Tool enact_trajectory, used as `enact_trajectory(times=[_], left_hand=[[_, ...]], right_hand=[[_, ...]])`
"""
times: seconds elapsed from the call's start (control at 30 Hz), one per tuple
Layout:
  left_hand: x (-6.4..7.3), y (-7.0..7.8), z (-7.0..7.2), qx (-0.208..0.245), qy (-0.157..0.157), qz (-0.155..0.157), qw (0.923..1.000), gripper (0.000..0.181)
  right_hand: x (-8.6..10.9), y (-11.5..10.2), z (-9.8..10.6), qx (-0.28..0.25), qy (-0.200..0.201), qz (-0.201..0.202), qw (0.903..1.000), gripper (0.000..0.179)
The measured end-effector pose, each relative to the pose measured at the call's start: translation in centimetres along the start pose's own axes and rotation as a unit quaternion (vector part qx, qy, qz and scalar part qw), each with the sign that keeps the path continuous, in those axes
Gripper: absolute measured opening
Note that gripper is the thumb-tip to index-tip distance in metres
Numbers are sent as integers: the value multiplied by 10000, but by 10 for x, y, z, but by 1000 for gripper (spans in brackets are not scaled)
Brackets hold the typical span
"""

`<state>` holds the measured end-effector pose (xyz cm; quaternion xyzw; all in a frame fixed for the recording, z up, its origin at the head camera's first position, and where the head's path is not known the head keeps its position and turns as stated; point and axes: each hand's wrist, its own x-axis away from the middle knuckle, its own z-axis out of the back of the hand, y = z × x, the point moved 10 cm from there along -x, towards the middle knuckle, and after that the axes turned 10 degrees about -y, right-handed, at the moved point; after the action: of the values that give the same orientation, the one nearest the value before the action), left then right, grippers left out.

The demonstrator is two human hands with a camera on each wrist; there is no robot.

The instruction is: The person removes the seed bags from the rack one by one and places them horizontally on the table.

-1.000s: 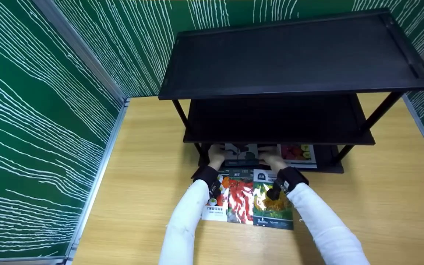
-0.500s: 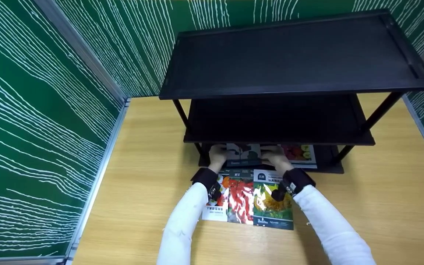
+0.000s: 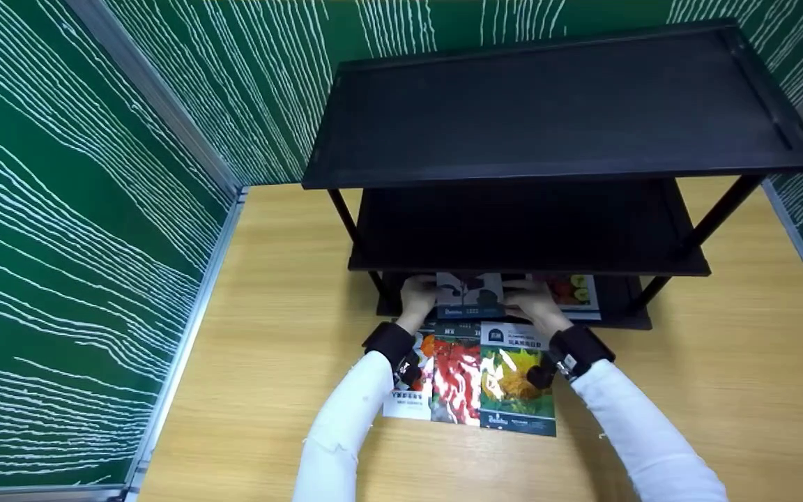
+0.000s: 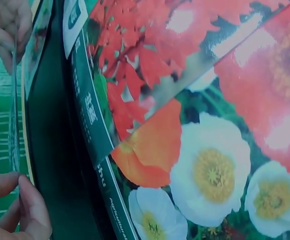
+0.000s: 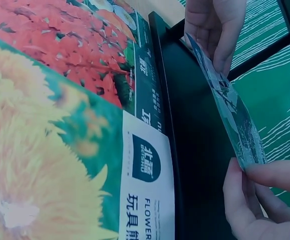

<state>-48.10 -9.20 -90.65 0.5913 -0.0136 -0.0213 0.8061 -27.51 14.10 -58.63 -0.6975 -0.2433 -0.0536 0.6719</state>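
Between my two hands, at the lowest shelf's front, is a greyish seed packet (image 3: 471,296) with a dark leafy print. My left hand (image 3: 417,301) pinches its left edge between thumb and fingers, as the left wrist view shows. At the opposite edge, my right hand (image 5: 270,200) pinches it the same way. The packet stands edge-on and slightly bowed in the right wrist view. Below the hands lie a white-and-orange poppy packet (image 4: 210,170), a red flower packet (image 3: 456,369) and a yellow flower packet (image 3: 516,380), overlapping side by side.
A black three-tier rack (image 3: 562,104) stands on the wooden table (image 3: 283,314); its middle shelf (image 3: 527,230) overhangs the hands. Another packet with red and yellow print (image 3: 572,296) lies on the lowest shelf at right. Green panels (image 3: 60,244) with white lines enclose the table.
Both hands and the greyish packet between them have shifted a little to the right. The packets on the table and the one at the right of the shelf have stayed put.
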Motion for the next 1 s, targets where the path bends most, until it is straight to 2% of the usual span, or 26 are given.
enact_trajectory(times=[0.03,0.17,0.3,0.4,0.5,0.63,0.7,0.73,0.77,0.87,0.9,1.0], left_hand=[[4,7,1,-199,43,20,9998,28],[17,25,-1,-266,-6,237,9994,29],[34,39,-6,-2,-238,565,9981,35],[50,63,-7,26,-317,504,9982,34],[70,104,-3,100,-386,204,9990,28],[103,174,8,54,-414,-92,9991,26],[120,208,13,17,-480,-31,9988,25],[128,222,15,49,-556,96,9984,24],[134,235,16,92,-592,85,9982,23],[154,270,20,206,-887,452,9948,22],[157,276,21,243,-862,277,9956,20],[175,308,26,159,-918,618,9937,22]], right_hand=[[1,-1,0,-5,-14,17,10000,51],[7,-1,3,211,-24,-77,9997,51],[15,-4,4,344,-57,-79,9994,52],[21,-4,6,332,-51,-98,9994,52],[25,-2,9,355,-59,-63,9993,53],[22,10,20,220,-151,117,9996,54],[22,15,24,193,-116,105,9997,55],[24,16,26,198,-110,96,9997,55],[25,16,27,229,-72,74,9997,54],[37,8,24,395,-6,6,9992,53],[40,6,24,378,32,-22,9993,52],[50,2,24,274,-16,-14,9996,49]])
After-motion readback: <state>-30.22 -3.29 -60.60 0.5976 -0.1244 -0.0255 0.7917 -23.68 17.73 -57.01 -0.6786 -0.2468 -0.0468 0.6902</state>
